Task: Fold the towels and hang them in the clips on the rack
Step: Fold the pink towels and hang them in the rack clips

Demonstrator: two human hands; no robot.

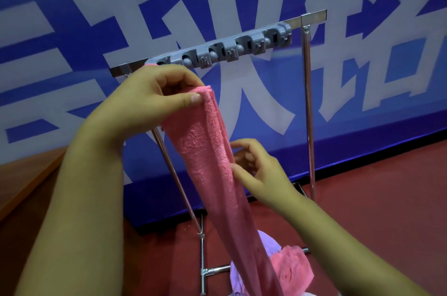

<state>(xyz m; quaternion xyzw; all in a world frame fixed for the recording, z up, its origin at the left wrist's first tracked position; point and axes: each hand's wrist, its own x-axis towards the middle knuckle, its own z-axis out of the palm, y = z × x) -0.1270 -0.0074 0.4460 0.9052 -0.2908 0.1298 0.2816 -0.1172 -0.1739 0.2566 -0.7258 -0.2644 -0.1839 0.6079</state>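
A pink towel [212, 150] hangs in a long narrow fold in front of me. My left hand [150, 99] pinches its top end between thumb and fingers, just below the left end of the grey clip strip [232, 48] on the metal rack [308, 102]. My right hand [261, 172] touches the towel's right edge halfway down, fingers loosely curled on the cloth. The clips to the right of my left hand hold nothing. The towel's lower end trails down to the frame's bottom edge.
A lilac towel [238, 276] and another pink cloth [290, 264] lie at the bottom, by the rack's foot bar [215, 270]. A blue banner with large white characters [242, 0] hangs close behind the rack. A wooden surface [26, 174] sits at left; red floor [387, 186] at right.
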